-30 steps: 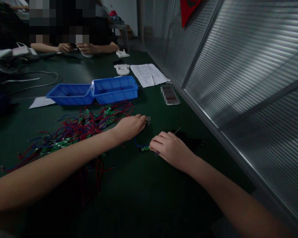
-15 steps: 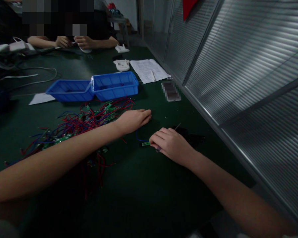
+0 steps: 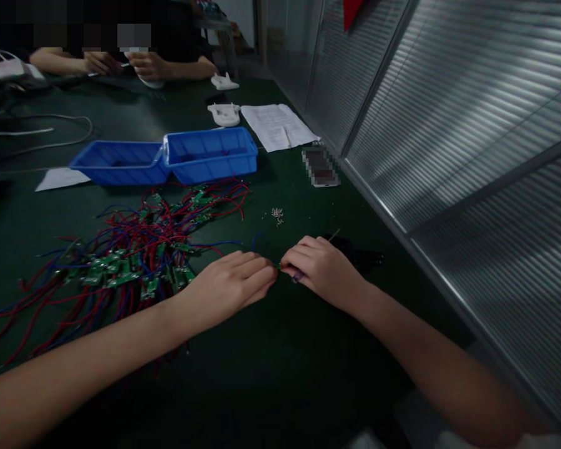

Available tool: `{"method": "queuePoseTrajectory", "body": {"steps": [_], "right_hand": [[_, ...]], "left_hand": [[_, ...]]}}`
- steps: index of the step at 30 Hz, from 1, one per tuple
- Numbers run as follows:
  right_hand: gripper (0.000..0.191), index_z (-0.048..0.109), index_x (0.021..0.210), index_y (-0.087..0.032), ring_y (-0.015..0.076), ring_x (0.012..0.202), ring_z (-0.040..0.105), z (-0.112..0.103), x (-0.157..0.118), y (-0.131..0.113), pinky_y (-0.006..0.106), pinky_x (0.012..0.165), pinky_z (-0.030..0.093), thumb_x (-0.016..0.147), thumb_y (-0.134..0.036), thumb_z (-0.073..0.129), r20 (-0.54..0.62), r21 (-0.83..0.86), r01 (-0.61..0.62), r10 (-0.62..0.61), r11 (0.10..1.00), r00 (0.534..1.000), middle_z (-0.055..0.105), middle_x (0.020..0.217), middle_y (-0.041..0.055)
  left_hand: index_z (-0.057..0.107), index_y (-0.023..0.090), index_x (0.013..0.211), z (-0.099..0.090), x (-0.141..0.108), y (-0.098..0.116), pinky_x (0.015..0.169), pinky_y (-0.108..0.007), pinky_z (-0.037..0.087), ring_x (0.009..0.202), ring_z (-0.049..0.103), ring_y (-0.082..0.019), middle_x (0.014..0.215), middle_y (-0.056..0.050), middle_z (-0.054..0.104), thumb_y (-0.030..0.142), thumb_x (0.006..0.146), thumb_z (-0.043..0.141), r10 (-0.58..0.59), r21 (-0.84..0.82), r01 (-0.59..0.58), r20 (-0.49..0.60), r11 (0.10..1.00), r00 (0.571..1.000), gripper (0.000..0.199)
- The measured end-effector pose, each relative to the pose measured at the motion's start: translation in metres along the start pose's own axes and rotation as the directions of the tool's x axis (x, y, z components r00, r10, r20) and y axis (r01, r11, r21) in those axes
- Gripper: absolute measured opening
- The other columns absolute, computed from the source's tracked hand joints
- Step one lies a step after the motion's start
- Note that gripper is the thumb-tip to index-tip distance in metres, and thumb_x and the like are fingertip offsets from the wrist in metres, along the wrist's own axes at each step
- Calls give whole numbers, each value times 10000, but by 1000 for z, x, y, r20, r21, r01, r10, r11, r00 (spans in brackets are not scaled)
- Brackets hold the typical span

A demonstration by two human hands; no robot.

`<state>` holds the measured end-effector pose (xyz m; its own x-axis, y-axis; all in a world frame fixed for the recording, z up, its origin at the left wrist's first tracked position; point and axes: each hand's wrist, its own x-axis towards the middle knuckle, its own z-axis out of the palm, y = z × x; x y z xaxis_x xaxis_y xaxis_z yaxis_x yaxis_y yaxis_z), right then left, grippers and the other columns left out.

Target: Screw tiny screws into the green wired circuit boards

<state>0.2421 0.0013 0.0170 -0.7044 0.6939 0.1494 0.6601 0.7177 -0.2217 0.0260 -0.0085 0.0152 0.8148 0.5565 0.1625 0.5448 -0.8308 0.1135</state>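
Observation:
My left hand (image 3: 234,284) is closed, its fingertips pinched at the left end of a small green circuit board (image 3: 277,267). My right hand (image 3: 320,268) is closed around the board's other end, and a thin metal shaft (image 3: 335,234) sticks up behind its knuckles. The two hands' fingertips almost meet and hide most of the board. A blue wire (image 3: 256,238) rises behind the left fingers. To the left lies a heap of green boards with red and blue wires (image 3: 159,231). Small screws (image 3: 277,215) form a little pile beyond my hands.
Two blue bins (image 3: 210,156) stand behind the wire heap. Printed paper (image 3: 278,128), a phone (image 3: 321,167) and a white plastic part (image 3: 225,114) lie farther back. A black object (image 3: 367,257) is right of my right hand. Another person's hands (image 3: 144,65) work across the table.
My left hand has come back from the screw pile to the board at my right hand, uncovering the screws. My right hand has barely moved. The view has shifted slightly.

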Motion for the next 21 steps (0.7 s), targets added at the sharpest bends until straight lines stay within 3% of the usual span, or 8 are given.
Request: {"method": "queuePoseTrajectory", "body": {"steps": [8,15,18,21], "right_hand": [[133,599,927,-193,156,900,488,-2,0,-1,296,745,291,895,-235,477,18,19,-2,1,1000,1000,640,913,13],[146,587,966,-194,165,893,487,-4,1,0,295,734,294,901,-228,461,54,-19,5,-4,1000,999,635,904,23],[197,577,1057,-191,169,911,488,-2,1,0,301,753,299,904,-239,463,35,-18,8,-7,1000,999,638,936,33],[195,606,1015,-187,171,930,485,-1,1,0,305,769,308,908,-252,457,26,28,-19,19,999,999,640,950,37]], "left_hand": [[544,174,1003,3,-7,-3,808,-305,442,943,554,-176,1057,-54,600,186,923,408,104,104,-101,-21,989,994,158],[547,176,1037,4,-5,-13,819,-288,454,898,561,-152,959,-47,606,245,933,406,11,-137,-14,-21,990,1000,188],[542,178,1064,6,-6,-15,847,-295,445,934,552,-159,994,-53,601,235,931,412,6,-163,-9,-19,987,1000,195],[550,171,1057,7,-7,-13,858,-294,438,948,546,-160,1000,-51,601,223,926,423,21,-156,-26,-33,987,999,189]]}}
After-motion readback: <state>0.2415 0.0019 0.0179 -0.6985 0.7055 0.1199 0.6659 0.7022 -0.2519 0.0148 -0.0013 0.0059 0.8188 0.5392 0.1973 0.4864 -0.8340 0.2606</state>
